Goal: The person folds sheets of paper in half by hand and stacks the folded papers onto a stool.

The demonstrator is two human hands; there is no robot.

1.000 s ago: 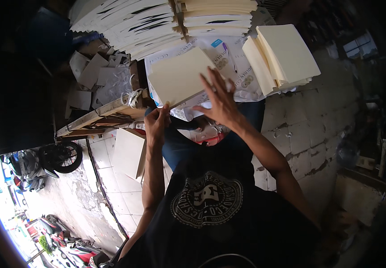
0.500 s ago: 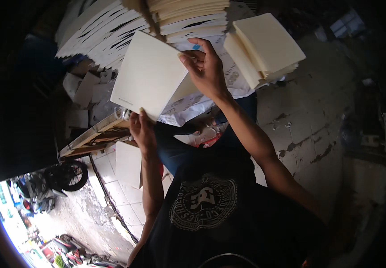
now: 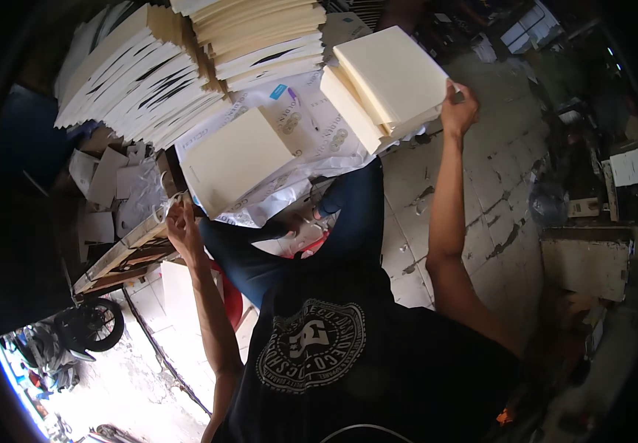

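Note:
A cream folded paper sheet (image 3: 239, 159) lies on the white printed wrapping (image 3: 308, 122) over the table, its near corner close to the table edge. Beside that corner is my left hand (image 3: 181, 227), fingers loosely curled and slightly apart, with no sheet in them. My right hand (image 3: 459, 111) reaches out to the right, thumb and fingers closed on the right corner of the cream paper stack (image 3: 396, 70). How many sheets it pinches is too small to tell. The stack's left part slants down beside its flat top.
Tall piles of folded paper (image 3: 130, 81) and a second paper pile (image 3: 260, 44) stand at the back. A small blue item (image 3: 279, 91) lies on the wrapping. Scraps and plastic (image 3: 108, 177) sit left of the wooden table edge (image 3: 130, 240). A motorcycle wheel (image 3: 101, 325) shows lower left.
The sheet that both hands held up now lies on the wrapping. My right hand has moved right to the stack's corner; my left hand is off the sheet. The view has shifted.

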